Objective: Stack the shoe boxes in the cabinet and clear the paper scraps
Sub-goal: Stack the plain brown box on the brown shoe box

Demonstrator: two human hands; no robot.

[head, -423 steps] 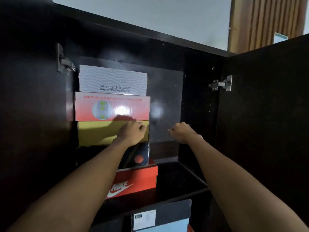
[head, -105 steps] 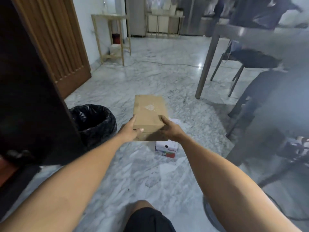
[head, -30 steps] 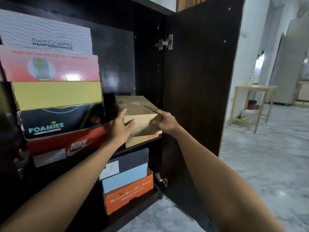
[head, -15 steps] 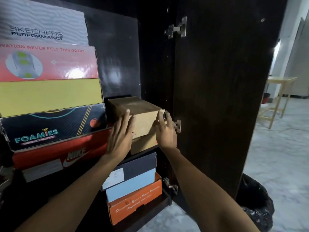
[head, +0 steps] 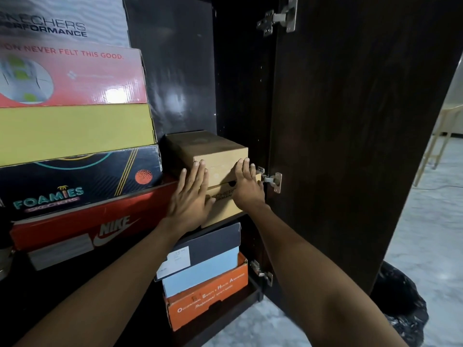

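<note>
At the centre of the frame we see a plain brown cardboard shoe box (head: 215, 156), its lid scuffed and unprinted, sitting on a second brown box (head: 223, 204) that carries dark Skechers lettering on its front. Both rest on the cabinet shelf, just right of the tall stack. Our left hand (head: 191, 196) lies flat against the front of the pair with fingers (head: 200, 174) straight and together, gripping nothing. Our right hand (head: 248, 186) presses the right front edge the same way, fingers extended, nothing clasped.

Left of centre, the stack runs upward: a red Nike box (head: 95, 221), a black Foamies box (head: 80, 181), a yellow box (head: 75, 131), a red-and-white box (head: 72, 76), and a grey Skechers Performance box (head: 62, 21). Below the shelf, a dark-lidded pale blue box (head: 200, 259) sits on an orange box (head: 208, 294). The open dark cabinet door (head: 350, 121) fills the right, with a black-lined bin (head: 403, 304) at lower right on the marble floor (head: 431, 221).
</note>
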